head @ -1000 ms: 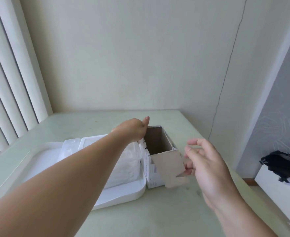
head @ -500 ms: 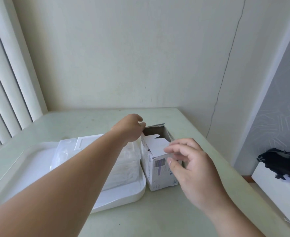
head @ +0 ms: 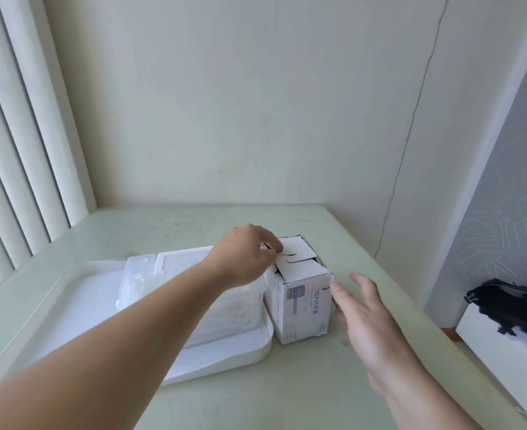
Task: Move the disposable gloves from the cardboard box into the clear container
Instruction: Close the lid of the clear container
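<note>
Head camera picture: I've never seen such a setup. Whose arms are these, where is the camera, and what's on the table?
No machine here: a person wears one camera on the head, looking down at their own bare hands. The left hand curls its fingers on the folded top flaps of the cardboard box. The right hand is open beside the box, holding nothing. Left of the box, a clear container sits on a white tray, all on a pale green table.

L hand (head: 243, 254), R hand (head: 364, 318) bare; forearms (head: 132, 336) bare too.
</note>
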Motion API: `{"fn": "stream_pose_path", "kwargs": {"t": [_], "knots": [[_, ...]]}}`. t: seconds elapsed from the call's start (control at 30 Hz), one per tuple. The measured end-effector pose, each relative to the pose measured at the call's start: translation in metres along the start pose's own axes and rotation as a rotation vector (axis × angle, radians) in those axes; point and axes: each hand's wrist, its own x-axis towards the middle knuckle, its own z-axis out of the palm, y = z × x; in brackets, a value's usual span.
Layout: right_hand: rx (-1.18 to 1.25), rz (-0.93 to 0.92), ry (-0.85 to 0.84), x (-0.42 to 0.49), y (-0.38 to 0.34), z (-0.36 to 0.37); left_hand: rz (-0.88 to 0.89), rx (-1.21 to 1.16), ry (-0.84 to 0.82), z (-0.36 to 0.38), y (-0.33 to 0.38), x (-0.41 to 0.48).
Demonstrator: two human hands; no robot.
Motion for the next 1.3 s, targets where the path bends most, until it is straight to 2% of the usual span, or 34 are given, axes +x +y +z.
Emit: {"fn": "stream_pose_path", "kwargs": {"t": [0.13, 0.27, 0.33, 0.4, 0.5, 0.57, 0.67, 0.83, 0.97, 1.07, 1.2, 1.3], "knots": [[0.197, -0.142, 0.046, -0.006, -0.005, 0.001, 0.036, 0.110, 0.002, 0.000, 0.001, -0.005], [0.225, -0.258, 0.119, -0.007, -0.009, 0.000, 0.053, 0.111, 0.024, 0.001, -0.001, -0.005], [0.220, -0.241, 0.179, -0.002, -0.007, 0.000, 0.048, 0.096, 0.028, 0.002, -0.003, -0.004], [0.209, -0.131, 0.246, 0.005, -0.004, 0.000, 0.045, 0.089, 0.030, 0.003, -0.004, -0.003], [0.264, 0.014, 0.134, 0.010, -0.005, 0.000, 0.042, 0.084, 0.034, 0.003, -0.005, -0.001], [0.305, -0.003, 0.103, 0.012, -0.009, 0.000, 0.043, 0.081, 0.029, 0.004, -0.005, -0.001], [0.358, -0.149, 0.125, 0.014, -0.014, 0.000, 0.040, 0.060, 0.015, 0.004, -0.007, 0.001], [0.170, -0.419, 0.070, 0.006, -0.019, 0.002, 0.021, 0.029, 0.009, 0.004, -0.007, 0.001], [-0.260, -0.549, 0.016, 0.006, -0.012, 0.009, 0.016, 0.021, 0.028, 0.003, -0.007, 0.001], [-0.455, -0.555, 0.092, 0.008, -0.009, 0.013, 0.011, 0.044, 0.071, 0.004, -0.005, 0.001], [-0.493, -0.506, 0.141, 0.008, -0.013, 0.014, -0.022, 0.073, 0.103, 0.004, -0.005, 0.001], [-0.524, -0.546, 0.130, 0.006, -0.014, 0.014, 0.003, 0.061, 0.088, 0.004, -0.007, 0.003]]}}
